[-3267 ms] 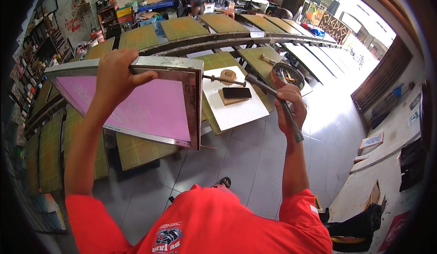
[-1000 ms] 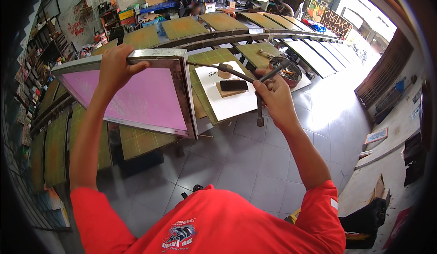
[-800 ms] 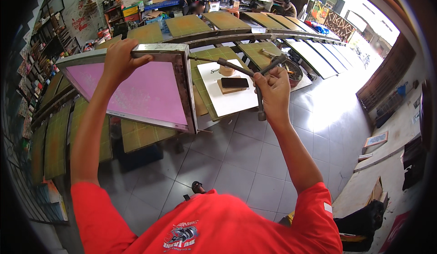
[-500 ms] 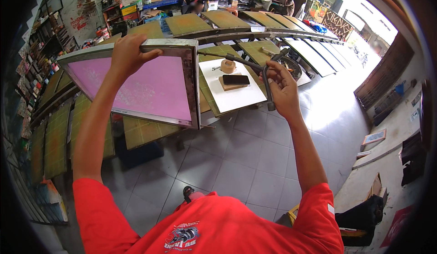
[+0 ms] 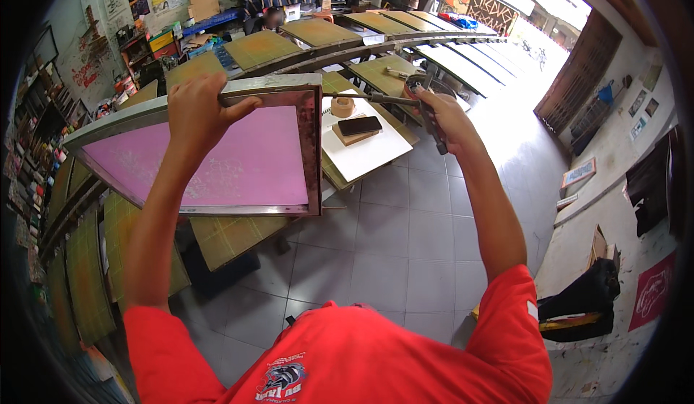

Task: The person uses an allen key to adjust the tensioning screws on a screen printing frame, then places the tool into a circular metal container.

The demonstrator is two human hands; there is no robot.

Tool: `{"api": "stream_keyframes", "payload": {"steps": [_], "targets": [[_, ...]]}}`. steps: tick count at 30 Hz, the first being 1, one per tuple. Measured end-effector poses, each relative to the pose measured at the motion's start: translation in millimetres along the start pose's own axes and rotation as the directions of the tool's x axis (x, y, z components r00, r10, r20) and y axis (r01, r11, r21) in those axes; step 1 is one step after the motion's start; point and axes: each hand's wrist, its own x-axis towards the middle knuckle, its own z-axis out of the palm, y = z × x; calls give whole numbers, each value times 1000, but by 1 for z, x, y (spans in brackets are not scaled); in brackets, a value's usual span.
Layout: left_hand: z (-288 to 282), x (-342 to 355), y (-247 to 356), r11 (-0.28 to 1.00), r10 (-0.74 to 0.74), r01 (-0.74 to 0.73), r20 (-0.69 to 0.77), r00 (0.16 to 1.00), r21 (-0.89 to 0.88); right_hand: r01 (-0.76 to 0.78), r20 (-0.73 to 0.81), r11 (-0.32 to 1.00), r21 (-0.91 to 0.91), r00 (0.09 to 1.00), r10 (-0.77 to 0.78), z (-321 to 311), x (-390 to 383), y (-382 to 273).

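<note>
My left hand [image 5: 199, 109] is closed over the top edge of a screen-printing frame [image 5: 311, 159], fingers behind and thumb in front. The frame stands tilted, its pink mesh [image 5: 253, 140] facing me with a faint pale design. My right hand [image 5: 450, 120] grips a dark Y-shaped socket wrench [image 5: 394, 100] at its branching arms. The wrench's long shaft reaches left to the frame's right side near the top corner; its very tip is hard to make out. Beyond the wrench lies a white sheet [image 5: 376, 151] with a phone [image 5: 359, 125] on a wooden block [image 5: 354, 138] and a tape roll [image 5: 342, 107].
Long rows of greenish-yellow printing boards [image 5: 260, 48] run across the room. A round container [image 5: 444, 86] sits behind my right hand. Grey floor tiles [image 5: 379, 237] spread below. A person [image 5: 271, 19] is at the back, and cluttered shelves [image 5: 137, 49] line the left wall.
My right hand has turned the wrench, so its branching arms point differently and the hand sits a little higher. The view has shifted right; my left hand keeps its grip on the frame.
</note>
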Motion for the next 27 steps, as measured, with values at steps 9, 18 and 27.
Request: {"api": "stream_keyframes", "payload": {"steps": [9,18,27], "targets": [[6,5,-7,1000,-1,0,47,999,12,198,97,976,-90,977,-189,-6,-7,-2],[8,6,-7,999,34,-33,-48,998,9,302,-228,943,139,936,-267,11,-11,-1],[11,7,-4,1000,3,-3,-4,1000,25,717,81,669,-197,692,-718,-4,-8,23]]}}
